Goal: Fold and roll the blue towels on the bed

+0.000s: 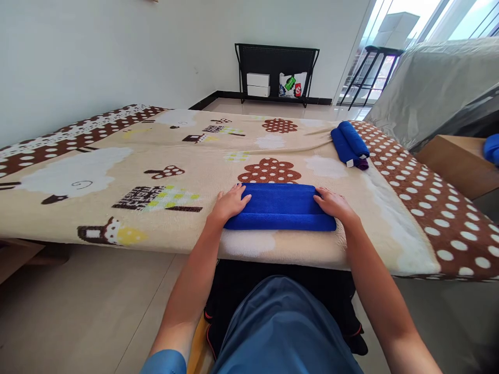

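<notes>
A blue towel, folded into a long rectangle, lies near the front edge of the patterned blanket. Along its near side runs a thicker folded strip. My left hand rests at the towel's left end, its thumb on the cloth and its fingers stretched forward. At the opposite end, my right hand lies over the far corner with the thumb apart from the fingers. Both hands touch the towel and are open.
Rolled blue towels with white tags lie at the right, by something purple. Beyond the bed stands a black rack with white boxes and a printed bag. A cardboard box and plastic-covered furniture stand right.
</notes>
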A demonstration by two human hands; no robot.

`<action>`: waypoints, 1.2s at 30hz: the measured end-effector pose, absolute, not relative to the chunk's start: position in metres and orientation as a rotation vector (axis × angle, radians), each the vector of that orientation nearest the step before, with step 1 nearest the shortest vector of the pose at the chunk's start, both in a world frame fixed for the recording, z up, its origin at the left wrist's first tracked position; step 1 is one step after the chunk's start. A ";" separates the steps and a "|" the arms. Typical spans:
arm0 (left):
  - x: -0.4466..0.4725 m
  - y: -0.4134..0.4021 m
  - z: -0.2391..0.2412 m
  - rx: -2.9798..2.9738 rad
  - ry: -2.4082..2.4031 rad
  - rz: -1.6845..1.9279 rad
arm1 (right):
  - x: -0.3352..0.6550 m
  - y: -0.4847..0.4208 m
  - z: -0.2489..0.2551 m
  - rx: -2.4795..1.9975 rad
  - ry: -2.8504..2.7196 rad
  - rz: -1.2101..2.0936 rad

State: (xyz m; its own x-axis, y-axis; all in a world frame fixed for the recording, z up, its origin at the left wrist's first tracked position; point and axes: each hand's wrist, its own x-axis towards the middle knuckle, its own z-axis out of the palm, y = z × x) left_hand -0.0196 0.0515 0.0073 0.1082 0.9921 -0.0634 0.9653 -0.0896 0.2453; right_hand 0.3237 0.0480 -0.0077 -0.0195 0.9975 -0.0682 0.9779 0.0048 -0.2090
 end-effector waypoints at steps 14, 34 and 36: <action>-0.062 -0.060 -0.013 2.703 1.458 0.622 | 0.354 -0.064 -0.037 -1.247 -2.253 0.031; -0.007 -0.049 0.005 2.737 1.869 0.500 | 0.296 -0.053 -0.016 -1.633 -2.151 -0.223; 0.014 -0.051 0.001 2.795 1.737 0.516 | 0.274 -0.054 -0.020 -1.498 -2.173 -0.254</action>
